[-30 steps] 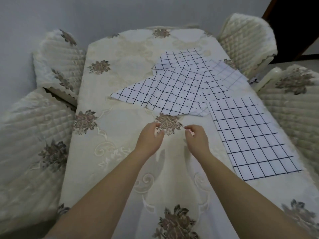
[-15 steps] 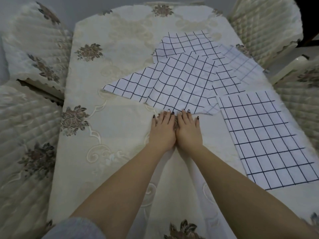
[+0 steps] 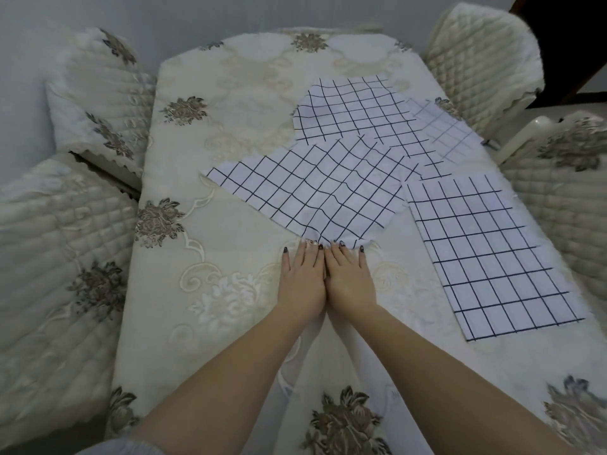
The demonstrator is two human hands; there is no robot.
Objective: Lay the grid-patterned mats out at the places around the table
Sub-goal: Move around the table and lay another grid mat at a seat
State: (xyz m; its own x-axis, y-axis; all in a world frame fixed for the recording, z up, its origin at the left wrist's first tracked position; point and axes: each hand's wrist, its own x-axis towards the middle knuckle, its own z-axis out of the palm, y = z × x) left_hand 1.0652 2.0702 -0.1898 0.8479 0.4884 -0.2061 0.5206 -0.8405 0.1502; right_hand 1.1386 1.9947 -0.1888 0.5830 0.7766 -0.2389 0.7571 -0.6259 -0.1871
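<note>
Where the top mat (image 3: 312,192) overlaps, the far mat (image 3: 348,110) is part-hidden.

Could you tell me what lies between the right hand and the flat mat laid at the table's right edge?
In the head view, only bare embroidered tablecloth lies between the right hand and the flat mat; nothing rests on that stretch.

On my feed, the surface (image 3: 230,267) wears a cream cloth with pale scroll embroidery and brown-grey flower clusters. The right mat (image 3: 492,257), centre mat (image 3: 312,192) and far mat (image 3: 348,110) are white with a dark navy grid. On the fourth mat (image 3: 443,129) I read fainter, greyish lines. The chair covers (image 3: 59,244) are cream, quilted in diamonds, with brown flowers. The nails on the left grip (image 3: 303,284) and right grip (image 3: 349,280) carry dark polish. The wall (image 3: 98,14) is pale blue-grey.
</note>
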